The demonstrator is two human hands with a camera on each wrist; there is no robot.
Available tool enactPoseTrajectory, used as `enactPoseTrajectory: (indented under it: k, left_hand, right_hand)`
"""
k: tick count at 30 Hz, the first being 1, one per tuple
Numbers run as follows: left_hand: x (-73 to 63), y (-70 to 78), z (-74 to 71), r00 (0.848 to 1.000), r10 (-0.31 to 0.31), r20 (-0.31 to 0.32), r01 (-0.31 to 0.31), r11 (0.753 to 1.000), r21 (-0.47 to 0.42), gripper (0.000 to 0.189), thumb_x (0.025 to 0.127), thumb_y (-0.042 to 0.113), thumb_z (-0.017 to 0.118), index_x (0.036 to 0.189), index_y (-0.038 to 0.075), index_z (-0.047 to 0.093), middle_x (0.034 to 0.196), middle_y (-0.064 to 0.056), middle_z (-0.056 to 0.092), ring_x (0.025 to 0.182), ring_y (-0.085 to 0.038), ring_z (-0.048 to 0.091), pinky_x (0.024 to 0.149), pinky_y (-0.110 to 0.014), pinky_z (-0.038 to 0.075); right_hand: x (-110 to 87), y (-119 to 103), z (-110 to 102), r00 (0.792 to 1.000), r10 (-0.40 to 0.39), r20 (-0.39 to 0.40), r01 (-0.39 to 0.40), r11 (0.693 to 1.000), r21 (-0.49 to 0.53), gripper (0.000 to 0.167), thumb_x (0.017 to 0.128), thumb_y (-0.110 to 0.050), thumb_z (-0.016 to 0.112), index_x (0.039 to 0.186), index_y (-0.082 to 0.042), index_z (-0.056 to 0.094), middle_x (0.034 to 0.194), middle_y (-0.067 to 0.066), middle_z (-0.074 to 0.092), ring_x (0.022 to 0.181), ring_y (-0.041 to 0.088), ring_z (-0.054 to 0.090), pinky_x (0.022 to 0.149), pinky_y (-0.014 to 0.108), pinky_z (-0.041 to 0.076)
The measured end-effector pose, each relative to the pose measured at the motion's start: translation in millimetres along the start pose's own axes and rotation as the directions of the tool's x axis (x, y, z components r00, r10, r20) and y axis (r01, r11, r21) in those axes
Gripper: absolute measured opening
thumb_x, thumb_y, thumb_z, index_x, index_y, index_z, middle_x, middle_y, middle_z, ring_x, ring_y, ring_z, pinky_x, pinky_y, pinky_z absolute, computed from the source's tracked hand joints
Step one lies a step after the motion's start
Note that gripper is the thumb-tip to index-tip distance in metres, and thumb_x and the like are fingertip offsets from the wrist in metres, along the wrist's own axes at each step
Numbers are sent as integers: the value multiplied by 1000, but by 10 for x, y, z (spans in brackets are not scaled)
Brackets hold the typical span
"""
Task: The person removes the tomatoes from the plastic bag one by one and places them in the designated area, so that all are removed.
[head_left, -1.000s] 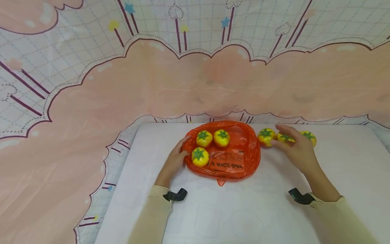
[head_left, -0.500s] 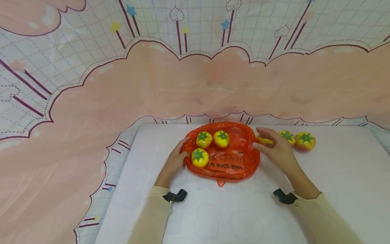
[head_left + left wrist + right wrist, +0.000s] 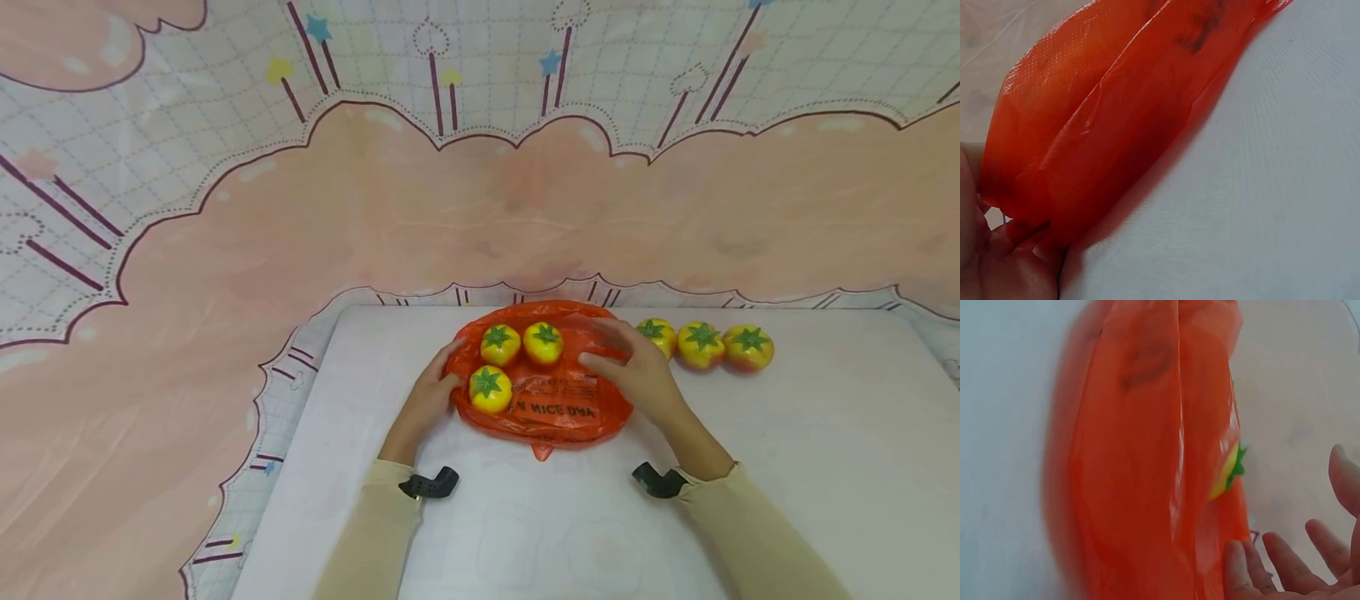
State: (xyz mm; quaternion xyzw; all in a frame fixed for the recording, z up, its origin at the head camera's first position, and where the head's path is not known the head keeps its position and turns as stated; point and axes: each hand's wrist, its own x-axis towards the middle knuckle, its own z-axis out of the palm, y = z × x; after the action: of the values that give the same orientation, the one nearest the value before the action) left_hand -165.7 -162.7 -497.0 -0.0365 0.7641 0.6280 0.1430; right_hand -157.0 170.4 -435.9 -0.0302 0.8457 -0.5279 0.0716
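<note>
An orange-red plastic bag point(image 3: 585, 427) lies with its mouth spread wide on the white table. Three yellow fruits, tomato-like with green star-shaped tops, sit inside: a back-left fruit point(image 3: 500, 344), a back-middle fruit point(image 3: 543, 343) and a front-left fruit point(image 3: 491, 389). My left hand point(image 3: 427, 396) grips the bag's left edge, thumb on the inner side. Over the right edge of the bag, my right hand point(image 3: 643, 373) has its fingers loosely spread, holding nothing. In the right wrist view, its fingertips point(image 3: 1235, 556) overlap the bag, and one fruit point(image 3: 1230, 472) shows past the plastic.
Three more such fruits stand in a row right of the bag: a near one point(image 3: 660, 332) partly behind my right hand, a middle one point(image 3: 701, 345) and a far one point(image 3: 748, 348). A patterned cloth point(image 3: 465, 217) hangs behind the table point(image 3: 525, 533).
My right hand has moved left, from above the fruit row to the bag's right edge, carrying nothing. The left hand and the fruits have stayed put.
</note>
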Motion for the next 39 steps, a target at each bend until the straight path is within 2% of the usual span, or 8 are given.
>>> enactPoseTrajectory:
  k: [6,11,21,29,39]
  left_hand:
    - [-2,-12,-9,1000,8,6,-8,1000,-11,65,94,10,48,147,47,47,165,6,33,152,-23,33,124,-47,30]
    - [4,-12,-13,1000,5,5,-5,1000,-2,64,94,11,48,146,49,46,165,7,32,152,-23,33,124,-47,30]
    - [1,-10,-13,1000,0,2,0,1000,0,64,94,11,48,146,49,46,164,7,33,150,-24,35,123,-47,32]
    - [-4,13,-2,1000,-5,-3,5,1000,1,64,94,11,48,147,47,46,165,6,33,150,-25,35,123,-48,32]
    - [-3,9,6,1000,-3,-2,3,1000,-4,64,94,11,47,147,47,46,164,6,34,148,-23,37,122,-47,34]
  right_hand:
    - [75,2,160,1000,-14,8,14,999,42,71,89,-43,76,150,-21,48,152,7,53,140,32,49,109,54,49]
    - [136,-3,286,999,41,7,-41,997,60,68,90,-39,76,150,-24,48,152,4,52,142,31,47,112,54,47]
    - [224,23,464,999,53,-5,-52,995,87,69,89,-43,76,149,-24,48,154,4,51,145,30,44,118,54,39]
    - [298,74,601,997,76,-9,-75,994,77,77,88,-46,76,154,-27,41,160,1,43,151,27,36,122,54,34]
    - [349,78,663,995,104,-3,-103,992,69,80,88,-47,75,157,-28,38,162,2,40,150,28,37,121,54,35]
